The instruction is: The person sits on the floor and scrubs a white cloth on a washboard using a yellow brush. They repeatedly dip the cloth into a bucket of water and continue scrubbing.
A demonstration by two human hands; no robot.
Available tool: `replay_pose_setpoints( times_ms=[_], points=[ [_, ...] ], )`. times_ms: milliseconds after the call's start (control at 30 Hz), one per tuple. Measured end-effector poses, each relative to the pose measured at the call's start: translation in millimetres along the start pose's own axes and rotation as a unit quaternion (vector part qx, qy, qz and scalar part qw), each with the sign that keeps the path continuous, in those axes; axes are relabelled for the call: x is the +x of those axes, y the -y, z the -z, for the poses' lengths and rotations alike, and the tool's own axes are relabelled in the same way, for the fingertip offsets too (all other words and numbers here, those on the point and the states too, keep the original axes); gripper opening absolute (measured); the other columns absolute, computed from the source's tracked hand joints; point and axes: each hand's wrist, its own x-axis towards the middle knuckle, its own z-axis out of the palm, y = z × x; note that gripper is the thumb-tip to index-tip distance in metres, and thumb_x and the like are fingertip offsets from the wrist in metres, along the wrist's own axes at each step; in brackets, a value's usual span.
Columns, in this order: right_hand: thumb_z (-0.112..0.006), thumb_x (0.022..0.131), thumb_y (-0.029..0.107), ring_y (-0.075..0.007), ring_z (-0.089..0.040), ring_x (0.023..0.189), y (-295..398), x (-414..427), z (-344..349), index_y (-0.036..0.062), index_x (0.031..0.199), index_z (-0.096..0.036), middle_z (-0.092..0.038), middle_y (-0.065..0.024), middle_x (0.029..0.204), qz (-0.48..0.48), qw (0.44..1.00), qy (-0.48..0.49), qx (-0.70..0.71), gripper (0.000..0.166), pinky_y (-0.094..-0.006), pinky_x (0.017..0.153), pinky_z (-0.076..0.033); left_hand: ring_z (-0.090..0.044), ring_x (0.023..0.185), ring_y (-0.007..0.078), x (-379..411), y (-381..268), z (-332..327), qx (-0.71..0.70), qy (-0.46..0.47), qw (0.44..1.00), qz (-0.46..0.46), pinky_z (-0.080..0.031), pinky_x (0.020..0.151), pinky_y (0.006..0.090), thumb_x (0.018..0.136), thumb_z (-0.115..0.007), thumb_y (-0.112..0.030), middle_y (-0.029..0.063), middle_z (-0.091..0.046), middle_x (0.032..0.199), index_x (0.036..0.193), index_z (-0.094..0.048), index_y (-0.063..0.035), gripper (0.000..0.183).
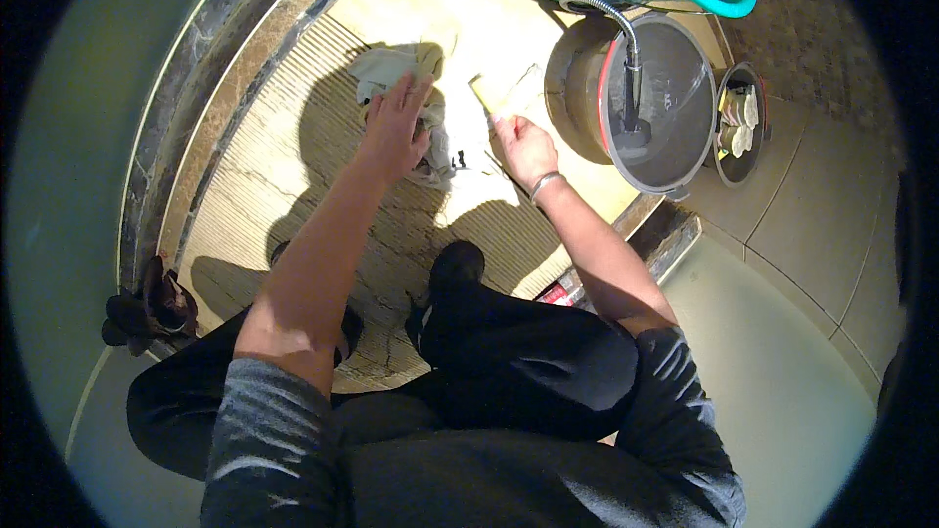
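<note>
A wet, crumpled pale cloth (389,67), probably a garment, lies on the ribbed stone floor. Across it rests my left hand (400,128), palm down with its fingers somewhat apart. Small dark marks or pieces show at the cloth's lower right edge. My right hand (526,152) grips the near end of a narrow pale yellow object (483,94); glare hides whether it is a brush or a bar of soap. This object is held just right of the cloth, apart from it. A bracelet (544,186) circles my right wrist.
A grey bucket (612,99) stands to the right, a shower hose (632,40) hanging into it. Behind is a green basin (726,4) with dark and red fabric. A smaller bucket (759,125) holds several items. A stone curb (213,81) curves along the left, with dark fabric (150,312) near its lower end.
</note>
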Motion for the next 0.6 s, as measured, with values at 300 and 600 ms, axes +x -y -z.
replay_pose_setpoints(
  times_ms=[300,600],
  points=[
    [-0.048,0.098,0.055,-0.0383,-0.068,0.098,-5.0,18.6,10.3,0.0119,0.102,-0.069,-0.072,-0.0180,0.097,-0.006,0.993,0.003,-0.121,0.049,-0.0484,0.087,-0.052,-0.027,0.148,0.0364,-2.0,-11.6,3.3,0.112,0.086,0.989,-0.032,-0.029,0.113,0.0630,0.081,-0.071,-0.021,0.0089,-0.019,0.164,0.128,-0.066,-0.0137,0.048],
    [-0.044,0.099,0.053,-0.0344,-0.072,0.088,6.3,35.0,37.0,0.0059,0.099,-0.071,-0.073,-0.0194,0.092,-0.045,0.999,0.009,-0.029,0.054,-0.0483,0.081,-0.056,-0.025,0.149,0.0348,3.6,-16.0,4.6,0.100,0.082,0.992,-0.018,-0.027,0.115,0.0617,0.080,-0.072,-0.020,0.0076,-0.018,0.165,0.128,-0.067,-0.0145,0.048]
  ],
)
